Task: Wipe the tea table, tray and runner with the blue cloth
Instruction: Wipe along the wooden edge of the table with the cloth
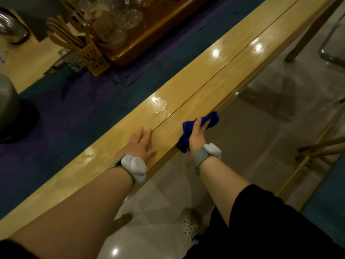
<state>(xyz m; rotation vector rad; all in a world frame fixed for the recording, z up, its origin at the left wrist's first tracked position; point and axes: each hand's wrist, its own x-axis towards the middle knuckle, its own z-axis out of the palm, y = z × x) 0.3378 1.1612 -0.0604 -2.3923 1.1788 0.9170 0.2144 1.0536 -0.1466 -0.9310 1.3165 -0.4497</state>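
- Head view, looking down: the blue cloth is bunched up at the near edge of the tea table, sort of draped over the lip where the top meets the side.
- The right hand has its fingers curled round the cloth and is pressing it onto that edge. Looks to me like the table-edge part of the wipe is what's going on right now.
- The left hand lies flat on the tabletop just beside it, fingers spread, holding nothing. Probably just bracing.
- There's a wet patch shining on the wood a bit further along the top, near the dark seam line. I'd guess that's the obvious next target, so the cloth needs to come up off the edge and sweep forward over it.
- The runner, dark blue and purple, runs along the middle of the table beyond the hands, with what look like small bits of debris on it, though it's blurry.
- The wooden tray sits on the runner at the far end, loaded with glass cups; a holder of wooden tea tools stands right beside it.
- Judging by this, runner and tray are yet to be done, and the glassware means going gently around there.
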